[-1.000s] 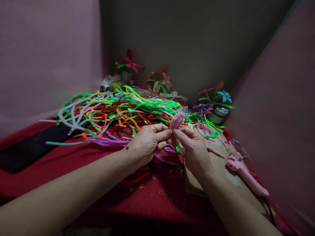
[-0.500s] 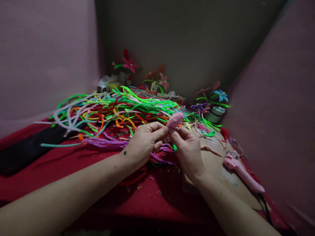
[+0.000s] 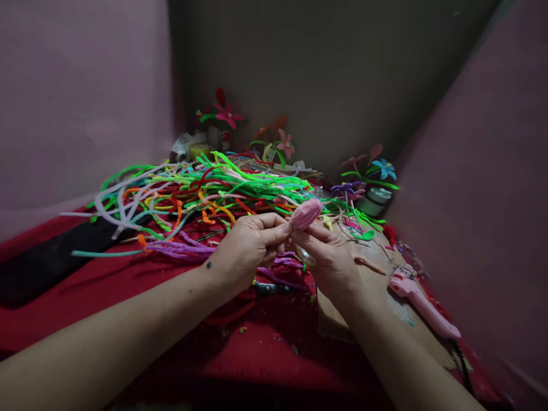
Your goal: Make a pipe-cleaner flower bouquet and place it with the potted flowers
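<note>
A pink fuzzy petal (image 3: pixel 307 215) made of pipe cleaner tilts up to the right between my hands. My left hand (image 3: pixel 252 242) pinches its lower end between thumb and fingers. From the other side, my right hand (image 3: pixel 323 245) also grips its base, fingertips nearly meeting those of the left. A small shiny pale thing (image 3: pixel 305 256) shows under the right fingers; I cannot make out what it is. Behind the hands spreads a heap of colourful pipe cleaners (image 3: pixel 257 185), with purple pipe cleaners (image 3: pixel 180 249) nearest the left wrist.
At right, a pink glue gun (image 3: pixel 423 302) lies on a brown board (image 3: pixel 368 285). Pipe-cleaner flowers (image 3: pixel 229 116) stand at the back, with a pale jar (image 3: pixel 375 201) at back right. A long black object (image 3: pixel 51 257) lies left on the red cloth (image 3: pixel 171 331).
The petal has shifted slightly right and down, still held by both hands. My right hand has turned a little, and the shiny pale thing now shows beneath its fingers.
</note>
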`<state>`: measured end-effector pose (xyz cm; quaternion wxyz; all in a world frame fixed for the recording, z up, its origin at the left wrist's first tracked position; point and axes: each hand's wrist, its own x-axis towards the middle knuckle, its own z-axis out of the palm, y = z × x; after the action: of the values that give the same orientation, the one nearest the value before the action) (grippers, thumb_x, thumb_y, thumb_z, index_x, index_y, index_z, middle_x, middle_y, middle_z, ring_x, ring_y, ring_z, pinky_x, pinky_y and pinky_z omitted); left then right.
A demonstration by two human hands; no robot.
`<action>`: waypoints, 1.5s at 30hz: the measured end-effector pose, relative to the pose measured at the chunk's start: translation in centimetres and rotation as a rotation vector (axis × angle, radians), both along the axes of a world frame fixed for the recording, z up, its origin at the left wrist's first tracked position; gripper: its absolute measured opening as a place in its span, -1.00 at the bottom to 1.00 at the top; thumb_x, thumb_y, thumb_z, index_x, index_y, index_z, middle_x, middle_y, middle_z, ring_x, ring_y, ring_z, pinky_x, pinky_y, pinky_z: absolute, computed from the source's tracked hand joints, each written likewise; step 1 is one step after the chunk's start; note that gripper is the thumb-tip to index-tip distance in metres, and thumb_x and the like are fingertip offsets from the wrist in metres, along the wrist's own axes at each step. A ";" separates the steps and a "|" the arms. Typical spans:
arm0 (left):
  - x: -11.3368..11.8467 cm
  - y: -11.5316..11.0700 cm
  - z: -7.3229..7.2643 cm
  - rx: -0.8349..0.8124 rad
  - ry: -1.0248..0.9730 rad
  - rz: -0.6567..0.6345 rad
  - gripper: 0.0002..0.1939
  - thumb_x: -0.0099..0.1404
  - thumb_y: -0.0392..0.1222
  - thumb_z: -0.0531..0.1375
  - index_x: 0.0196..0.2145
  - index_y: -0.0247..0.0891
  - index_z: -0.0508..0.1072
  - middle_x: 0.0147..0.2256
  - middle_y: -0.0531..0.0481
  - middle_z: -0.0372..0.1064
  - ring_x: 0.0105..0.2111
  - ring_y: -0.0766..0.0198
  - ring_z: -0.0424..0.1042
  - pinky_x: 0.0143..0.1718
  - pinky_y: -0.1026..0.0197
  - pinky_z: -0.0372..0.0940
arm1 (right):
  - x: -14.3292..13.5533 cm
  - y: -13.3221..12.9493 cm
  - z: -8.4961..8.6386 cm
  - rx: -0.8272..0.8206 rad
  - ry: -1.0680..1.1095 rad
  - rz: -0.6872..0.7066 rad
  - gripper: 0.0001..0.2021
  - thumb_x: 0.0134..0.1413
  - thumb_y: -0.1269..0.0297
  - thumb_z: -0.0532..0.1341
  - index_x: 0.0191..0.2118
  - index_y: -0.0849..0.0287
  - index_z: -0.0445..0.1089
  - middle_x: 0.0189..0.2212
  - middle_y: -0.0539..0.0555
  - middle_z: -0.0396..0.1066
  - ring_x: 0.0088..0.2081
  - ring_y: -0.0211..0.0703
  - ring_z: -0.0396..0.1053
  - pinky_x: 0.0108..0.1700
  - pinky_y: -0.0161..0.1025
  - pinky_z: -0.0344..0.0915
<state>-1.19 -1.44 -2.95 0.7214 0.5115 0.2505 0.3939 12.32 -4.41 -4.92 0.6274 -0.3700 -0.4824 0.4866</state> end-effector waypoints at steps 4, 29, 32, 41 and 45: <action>-0.4 0.3 0.1 -0.086 -0.021 -0.170 -0.76 0.18 -0.21 0.19 -0.58 -0.34 0.29 -0.74 0.18 0.08 -0.79 0.60 -0.13 -0.76 0.46 -0.23 | -0.1 -0.3 0.2 -0.092 0.186 0.137 -0.84 -0.23 0.34 0.37 -0.39 0.11 0.54 -0.35 0.00 0.48 -0.29 -0.16 0.38 -0.22 -0.19 0.27; 0.1 -0.8 -1.7 1.172 0.523 0.436 -0.72 0.26 -0.30 0.06 -0.05 -0.27 0.23 -0.35 -0.01 0.38 -0.38 0.33 0.40 -0.37 0.30 0.30 | -1.8 -0.9 -0.2 -0.240 0.567 -0.050 -0.87 -0.28 0.40 0.36 -0.46 0.16 0.46 -0.51 -0.07 0.47 -0.47 -0.30 0.35 -0.40 -0.34 0.28; 0.0 -0.5 -2.5 1.550 0.667 0.576 -0.80 0.28 -0.33 0.03 -0.14 -0.35 0.32 -0.38 -0.07 0.39 -0.42 0.29 0.41 -0.40 0.27 0.30 | -2.1 -0.9 -0.3 -0.266 0.603 -0.063 -0.88 -0.25 0.39 0.33 -0.45 0.17 0.45 -0.53 -0.07 0.46 -0.47 -0.26 0.36 -0.34 -0.28 0.32; -0.4 -0.5 -2.4 1.592 0.863 0.541 -0.67 0.31 -0.29 -0.03 -0.01 -0.36 0.32 -0.39 -0.11 0.45 -0.48 0.28 0.42 -0.44 0.30 0.26 | -2.5 -0.8 0.0 -0.322 0.659 -0.148 -0.83 -0.29 0.46 0.30 -0.42 0.18 0.43 -0.52 -0.09 0.45 -0.43 -0.28 0.35 -0.30 -0.32 0.30; -0.4 -0.4 -2.7 1.438 0.833 0.493 -0.66 0.30 -0.24 0.00 0.00 -0.30 0.36 -0.32 -0.14 0.48 -0.39 0.23 0.45 -0.35 0.27 0.28 | -2.6 -0.6 -0.3 -0.329 0.644 -0.187 -0.84 -0.28 0.45 0.30 -0.42 0.18 0.44 -0.51 -0.07 0.45 -0.42 -0.28 0.35 -0.32 -0.33 0.28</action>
<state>-1.63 -1.86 -5.67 -0.0336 0.8773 0.2880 0.3825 9.69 -5.05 -5.23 0.7209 -0.3361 -0.1400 0.5897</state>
